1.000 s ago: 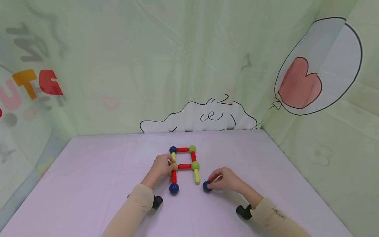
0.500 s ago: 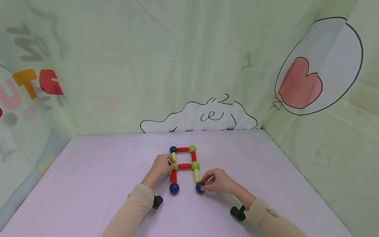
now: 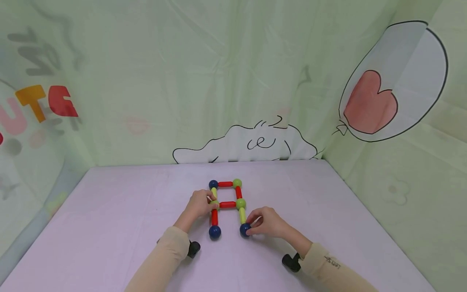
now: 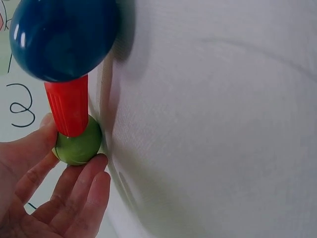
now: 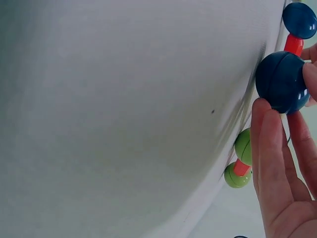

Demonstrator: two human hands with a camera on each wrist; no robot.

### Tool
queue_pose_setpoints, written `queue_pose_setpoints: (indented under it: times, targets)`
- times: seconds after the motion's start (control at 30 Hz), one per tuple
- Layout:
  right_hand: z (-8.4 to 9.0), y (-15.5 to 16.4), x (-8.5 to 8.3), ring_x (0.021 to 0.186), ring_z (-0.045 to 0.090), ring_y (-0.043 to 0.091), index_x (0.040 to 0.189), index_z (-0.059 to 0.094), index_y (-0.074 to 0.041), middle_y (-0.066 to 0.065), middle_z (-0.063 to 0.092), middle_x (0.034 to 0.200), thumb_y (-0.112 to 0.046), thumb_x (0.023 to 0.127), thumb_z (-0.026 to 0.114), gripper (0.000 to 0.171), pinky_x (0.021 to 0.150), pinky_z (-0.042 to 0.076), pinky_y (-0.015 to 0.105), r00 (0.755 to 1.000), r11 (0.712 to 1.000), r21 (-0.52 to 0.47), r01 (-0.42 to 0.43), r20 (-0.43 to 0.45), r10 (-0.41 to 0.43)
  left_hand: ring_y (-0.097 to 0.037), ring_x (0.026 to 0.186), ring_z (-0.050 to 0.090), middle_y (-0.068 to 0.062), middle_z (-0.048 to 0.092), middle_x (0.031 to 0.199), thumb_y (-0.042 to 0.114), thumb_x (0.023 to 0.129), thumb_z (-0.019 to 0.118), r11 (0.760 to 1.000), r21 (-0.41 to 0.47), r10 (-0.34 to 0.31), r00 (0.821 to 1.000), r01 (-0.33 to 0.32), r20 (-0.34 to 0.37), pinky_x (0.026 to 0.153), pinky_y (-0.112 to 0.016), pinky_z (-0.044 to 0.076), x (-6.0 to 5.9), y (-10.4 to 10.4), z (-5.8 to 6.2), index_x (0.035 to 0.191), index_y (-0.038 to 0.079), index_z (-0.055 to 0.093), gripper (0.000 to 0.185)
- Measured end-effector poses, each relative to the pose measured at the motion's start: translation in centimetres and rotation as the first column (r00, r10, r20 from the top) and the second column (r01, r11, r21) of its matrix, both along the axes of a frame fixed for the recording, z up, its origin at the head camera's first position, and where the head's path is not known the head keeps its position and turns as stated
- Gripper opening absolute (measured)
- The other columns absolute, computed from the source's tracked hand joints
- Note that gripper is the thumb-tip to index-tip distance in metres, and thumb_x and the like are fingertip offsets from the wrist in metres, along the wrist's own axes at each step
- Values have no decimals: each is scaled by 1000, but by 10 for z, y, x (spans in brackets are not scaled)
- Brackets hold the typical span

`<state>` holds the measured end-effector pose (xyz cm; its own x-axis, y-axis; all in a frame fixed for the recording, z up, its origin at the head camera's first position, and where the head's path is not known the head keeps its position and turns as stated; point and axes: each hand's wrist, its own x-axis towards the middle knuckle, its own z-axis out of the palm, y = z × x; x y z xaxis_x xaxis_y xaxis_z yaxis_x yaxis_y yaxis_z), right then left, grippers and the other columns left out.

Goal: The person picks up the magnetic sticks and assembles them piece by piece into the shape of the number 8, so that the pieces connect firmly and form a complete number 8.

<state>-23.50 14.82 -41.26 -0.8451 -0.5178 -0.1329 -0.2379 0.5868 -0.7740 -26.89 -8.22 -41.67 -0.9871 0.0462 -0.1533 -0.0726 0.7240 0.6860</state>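
A figure of red and yellow-green rods joined by blue and green balls point(image 3: 227, 205) lies flat on the lilac table point(image 3: 109, 227), shaped like a letter A. My left hand point(image 3: 200, 204) pinches the green ball point(image 4: 78, 146) at the left end of the middle red rod. Below that ball a red rod point(image 4: 68, 105) runs to a blue ball point(image 4: 62, 37). My right hand point(image 3: 265, 222) pinches another blue ball point(image 3: 245, 229) point(image 5: 283, 82), held against the lower end of the right yellow-green rod point(image 3: 242, 215).
Pale green printed cloth walls stand behind and to both sides of the table, with a balloon drawing point(image 3: 386, 85) on the right wall. Black wrist camera mounts point(image 3: 292, 261) sit under both sleeves.
My right hand has carried the blue ball left, from loose on the table to the bottom end of the right yellow-green rod. My left hand has stayed on the green ball.
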Motion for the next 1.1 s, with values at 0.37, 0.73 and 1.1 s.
queue_pose_setpoints:
  times: [0.37,0.73,1.1]
  targets:
    - [-1,3,0,68,56,13,86,62,-7,1,58,81,-15,65,73,25,59,47,23,1000,1000,30,7,-22,-6,-16,62,49,-4,52,73,18,72,67,999,-32,-26,999,26,-28,55,-22,43,0,5,-1,84,11,58,16]
    - [1,-2,1,69,56,13,86,62,-7,1,58,80,-14,65,73,24,59,47,24,999,998,45,33,-26,-32,-16,64,48,-4,52,75,17,73,67,999,-34,-18,999,16,-50,54,-22,44,-3,2,-2,85,8,58,18]
    - [5,-6,-2,68,55,13,86,62,-6,1,58,81,-12,65,73,24,60,47,24,998,995,76,62,-15,-61,-18,72,50,-8,54,91,22,75,65,999,-45,0,999,-2,-38,61,-26,46,-5,3,0,100,9,56,30]
